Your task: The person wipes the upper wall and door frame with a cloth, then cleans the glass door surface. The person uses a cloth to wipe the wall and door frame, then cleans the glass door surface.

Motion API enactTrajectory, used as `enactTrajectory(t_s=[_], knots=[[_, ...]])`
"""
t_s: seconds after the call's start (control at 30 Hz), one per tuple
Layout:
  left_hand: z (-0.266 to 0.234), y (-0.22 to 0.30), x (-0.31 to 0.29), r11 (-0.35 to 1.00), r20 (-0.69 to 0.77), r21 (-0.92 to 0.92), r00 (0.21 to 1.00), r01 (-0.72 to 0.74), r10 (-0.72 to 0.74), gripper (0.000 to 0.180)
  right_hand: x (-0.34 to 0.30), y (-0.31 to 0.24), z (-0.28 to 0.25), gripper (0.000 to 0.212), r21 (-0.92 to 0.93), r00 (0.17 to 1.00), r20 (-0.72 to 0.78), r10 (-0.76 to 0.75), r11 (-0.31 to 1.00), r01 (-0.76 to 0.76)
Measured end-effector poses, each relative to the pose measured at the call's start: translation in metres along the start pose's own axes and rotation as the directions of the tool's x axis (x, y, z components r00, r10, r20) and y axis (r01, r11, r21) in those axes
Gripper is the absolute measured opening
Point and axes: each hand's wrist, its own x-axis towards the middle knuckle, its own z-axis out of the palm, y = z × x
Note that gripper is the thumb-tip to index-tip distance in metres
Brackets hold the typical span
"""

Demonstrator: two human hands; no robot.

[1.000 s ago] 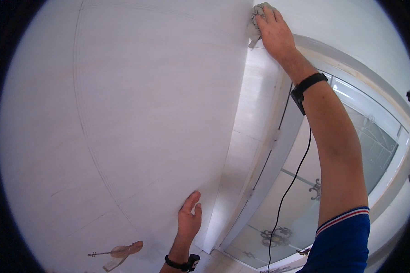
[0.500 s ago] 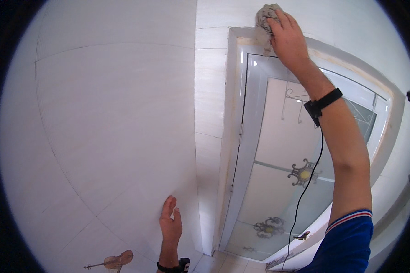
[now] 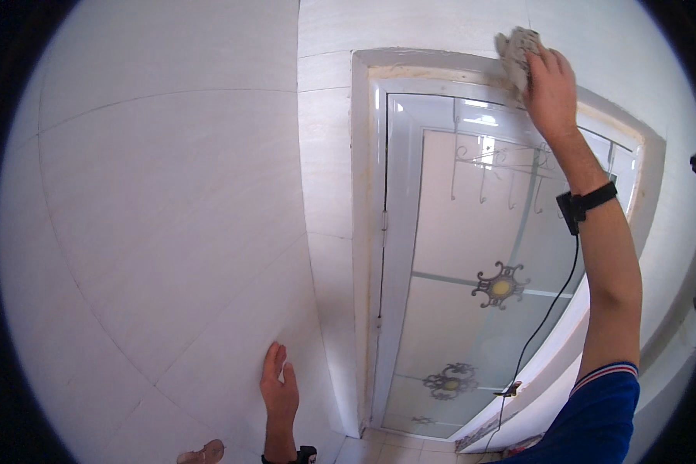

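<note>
My right hand (image 3: 551, 91) is raised high at the upper right, its fingers pressing a crumpled grey-beige cloth (image 3: 518, 56) against the tiled wall. The cloth overlaps the top edge of the door frame (image 3: 441, 59). Lower down on the left, my left hand (image 3: 279, 387) has its fingers stretched out and the thumb apart. It holds nothing and lies against or very near the white wall tiles (image 3: 170, 201); I cannot tell if it touches them.
Within the frame stands a white door (image 3: 472, 224) with glass panels and dark scroll ornaments. A wire hook rack (image 3: 499, 158) hangs at its top. A black cable (image 3: 551, 309) runs down from my right wristband (image 3: 588, 204). A brown violin-shaped decoration (image 3: 209, 453) shows at the lower left.
My right hand has slid the cloth to the right along the wall above the door. The view has shifted, with the door now further left. My left hand stays low and outstretched.
</note>
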Motion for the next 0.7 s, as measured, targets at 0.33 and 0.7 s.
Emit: enactTrajectory(t_s=[0.33,0.7], knots=[[0.002,0.003,-0.001,1.0,-0.013,0.031,1.0,-0.004,0.005,0.061,0.0,-0.011,0.011,0.052,0.028,0.99,-0.07,0.124,0.992,-0.122],[-0.002,0.004,-0.003,0.999,-0.016,-0.001,0.999,-0.035,0.035,0.058,0.09,-0.168,0.038,0.053,0.316,0.99,-0.11,0.092,0.947,-0.053]])
